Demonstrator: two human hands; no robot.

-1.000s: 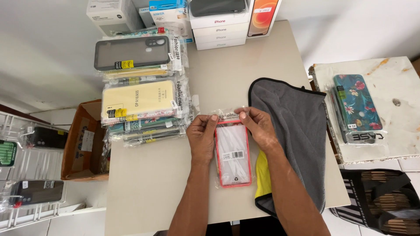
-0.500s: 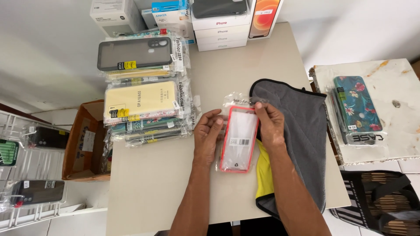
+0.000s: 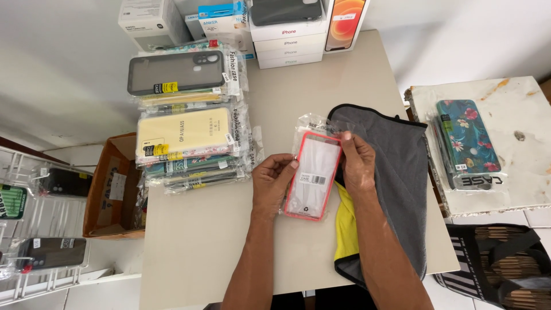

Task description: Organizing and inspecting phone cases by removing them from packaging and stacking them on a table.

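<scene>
Both hands are gripping a red-rimmed phone case in a clear plastic sleeve (image 3: 314, 175) just above the beige table (image 3: 229, 241) — the left hand (image 3: 273, 182) is pinching its left edge, the right hand (image 3: 357, 163) its upper right edge. The case is tilting slightly, its top leaning right, and is overlapping the edge of a grey cloth with a yellow underside (image 3: 390, 183). Two stacks of bagged phone cases (image 3: 189, 123) are lying to the left, with boxed phones (image 3: 287, 43) at the far edge.

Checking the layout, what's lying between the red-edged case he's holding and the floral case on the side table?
Head view: the grey cloth lies between red-edged case and floral case.
</scene>
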